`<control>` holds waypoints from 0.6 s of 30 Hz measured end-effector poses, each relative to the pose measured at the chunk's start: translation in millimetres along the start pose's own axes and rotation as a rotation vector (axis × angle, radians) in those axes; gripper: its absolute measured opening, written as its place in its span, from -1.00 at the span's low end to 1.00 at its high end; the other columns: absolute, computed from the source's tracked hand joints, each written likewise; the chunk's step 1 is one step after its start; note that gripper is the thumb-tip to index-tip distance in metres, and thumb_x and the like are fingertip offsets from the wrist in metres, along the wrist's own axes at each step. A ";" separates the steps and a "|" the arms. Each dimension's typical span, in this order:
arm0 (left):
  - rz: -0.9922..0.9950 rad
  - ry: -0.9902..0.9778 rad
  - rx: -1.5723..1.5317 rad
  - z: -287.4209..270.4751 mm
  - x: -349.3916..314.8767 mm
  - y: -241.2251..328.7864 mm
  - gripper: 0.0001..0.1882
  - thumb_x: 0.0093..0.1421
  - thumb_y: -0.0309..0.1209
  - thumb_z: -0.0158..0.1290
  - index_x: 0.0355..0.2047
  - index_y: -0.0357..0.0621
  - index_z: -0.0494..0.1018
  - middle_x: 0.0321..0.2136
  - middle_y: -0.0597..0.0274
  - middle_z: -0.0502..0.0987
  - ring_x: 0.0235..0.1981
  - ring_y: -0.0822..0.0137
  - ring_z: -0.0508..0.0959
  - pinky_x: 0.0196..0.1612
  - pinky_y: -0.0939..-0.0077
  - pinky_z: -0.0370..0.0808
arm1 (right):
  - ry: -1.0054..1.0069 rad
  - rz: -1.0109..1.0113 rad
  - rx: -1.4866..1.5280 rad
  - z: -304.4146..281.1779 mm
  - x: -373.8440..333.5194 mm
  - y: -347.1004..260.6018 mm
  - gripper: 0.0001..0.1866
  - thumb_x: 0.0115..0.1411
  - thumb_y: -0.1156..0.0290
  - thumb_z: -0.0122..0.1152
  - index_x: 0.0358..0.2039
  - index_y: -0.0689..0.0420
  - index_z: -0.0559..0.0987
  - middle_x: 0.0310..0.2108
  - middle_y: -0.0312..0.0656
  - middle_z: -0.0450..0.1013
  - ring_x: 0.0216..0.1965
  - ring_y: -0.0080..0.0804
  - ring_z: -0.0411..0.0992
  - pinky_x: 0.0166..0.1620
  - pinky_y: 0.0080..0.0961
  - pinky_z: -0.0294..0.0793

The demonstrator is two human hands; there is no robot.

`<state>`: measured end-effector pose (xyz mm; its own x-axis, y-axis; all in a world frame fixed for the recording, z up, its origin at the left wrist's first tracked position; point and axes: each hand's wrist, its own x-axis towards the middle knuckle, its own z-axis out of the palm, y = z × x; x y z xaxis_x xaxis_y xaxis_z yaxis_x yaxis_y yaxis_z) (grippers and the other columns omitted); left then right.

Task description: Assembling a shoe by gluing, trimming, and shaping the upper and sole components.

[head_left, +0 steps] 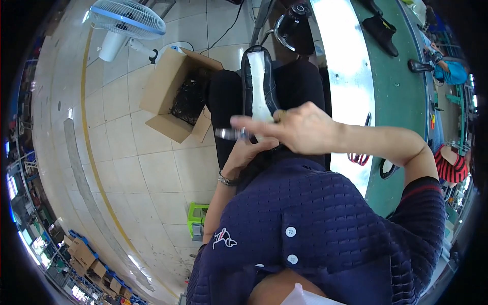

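Observation:
A black shoe (247,76) lies sole side up along my lap, its toe pointing away from me. A long white filler strip (257,76) runs down the middle of its underside. My left hand (246,155) is closed around the near, heel end, with its thumb across it. Over that end reaches my right hand (305,129), its index finger stretched to the left and the other fingers curled. Beneath that finger a shiny metal tool (231,133) sticks out to the left; motion blurs it, and its kind cannot be made out. My hands hide most of the heel.
An open cardboard box (165,84) holding black stringy material stands on the floor at left, near a fan (127,20). To the right, a metal-edged bench (351,76) carries red-handled scissors (359,158) and a black boot (380,33). A green stool (195,221) stands at lower left.

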<state>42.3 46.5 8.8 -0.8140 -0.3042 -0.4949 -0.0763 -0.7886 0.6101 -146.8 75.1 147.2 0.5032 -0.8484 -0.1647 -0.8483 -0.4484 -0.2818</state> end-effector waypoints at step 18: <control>0.181 0.083 -0.038 -17.8 35.6 73.5 -0.23 0.13 -0.48 0.18 0.31 0.18 0.11 0.09 0.30 0.37 0.10 0.36 0.37 0.12 0.46 0.35 | 0.344 0.247 0.084 -13.0 36.8 67.0 -0.32 0.33 0.23 -0.02 0.37 -0.43 -0.06 -0.74 -0.24 0.40 -0.74 -0.40 0.42 -0.66 -0.53 0.38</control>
<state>18.0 -31.8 25.0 -0.7619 -0.4846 -0.4298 0.0897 -0.7360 0.6710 -187.3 10.1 134.6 0.1905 -0.9781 0.0836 -0.9128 -0.2078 -0.3517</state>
